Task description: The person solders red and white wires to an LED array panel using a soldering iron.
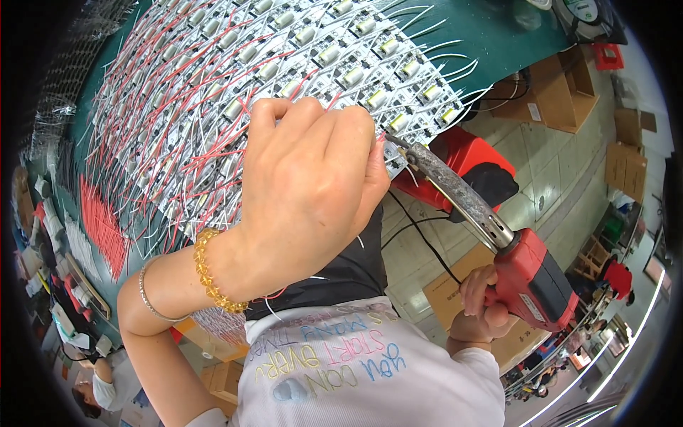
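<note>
My left hand is closed in a pinch at the right edge of a panel of small circuit boards. A bit of thin red wire shows at its fingertips, which are partly hidden behind the hand. My right hand grips a red and black soldering gun by its handle. The gun's long metal barrel points up and left, its tip close beside my left fingertips. Many red and white wires stick out from the boards, each of which carries a pale cylindrical part.
On the green table at left lie a bundle of red wires and a bundle of white wires. Beyond the board's right edge is a red and black object. Cardboard boxes stand on the floor. A person sits lower left.
</note>
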A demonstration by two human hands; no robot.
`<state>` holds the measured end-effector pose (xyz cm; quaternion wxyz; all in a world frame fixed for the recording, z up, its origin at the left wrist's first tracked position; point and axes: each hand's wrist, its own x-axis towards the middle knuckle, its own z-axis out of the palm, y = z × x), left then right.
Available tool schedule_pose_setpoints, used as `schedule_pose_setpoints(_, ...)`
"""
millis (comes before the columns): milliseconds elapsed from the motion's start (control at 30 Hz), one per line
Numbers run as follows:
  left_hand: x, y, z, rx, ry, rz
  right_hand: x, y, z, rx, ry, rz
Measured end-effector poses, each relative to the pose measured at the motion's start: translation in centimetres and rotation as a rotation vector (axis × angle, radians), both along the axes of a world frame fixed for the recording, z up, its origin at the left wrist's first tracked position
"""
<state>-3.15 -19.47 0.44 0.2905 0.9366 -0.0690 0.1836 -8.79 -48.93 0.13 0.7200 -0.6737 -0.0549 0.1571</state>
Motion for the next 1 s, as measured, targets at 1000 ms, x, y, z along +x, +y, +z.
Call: schedule_pose_setpoints(1000,-0.8,-0.9,1.7,-0.053,0.091,-0.078,-0.8,1.4,0.5,0.014,-0.054,-0.129)
